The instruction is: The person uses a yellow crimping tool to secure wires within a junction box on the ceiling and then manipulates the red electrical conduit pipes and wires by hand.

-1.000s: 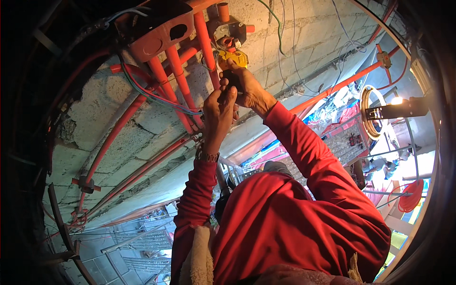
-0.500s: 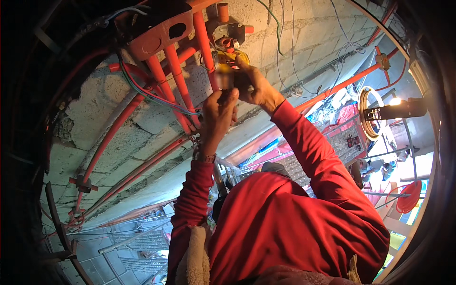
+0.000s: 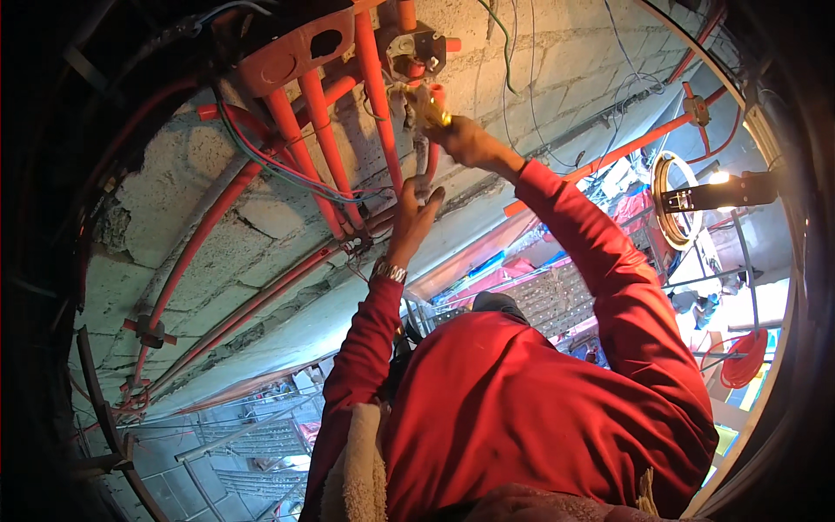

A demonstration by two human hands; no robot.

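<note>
Yellow tool (image 3: 430, 106): one, in right hand (image 3: 470, 142) (one box (image 3: 426, 48) near).

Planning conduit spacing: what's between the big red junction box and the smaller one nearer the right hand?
A red conduit passes between the big red junction box and the smaller box in the head view.

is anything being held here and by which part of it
The right hand holds a blurred yellow object, seemingly by its lower end; the exact place of the grip is unclear. Whether the left hand holds anything cannot be told.
</note>
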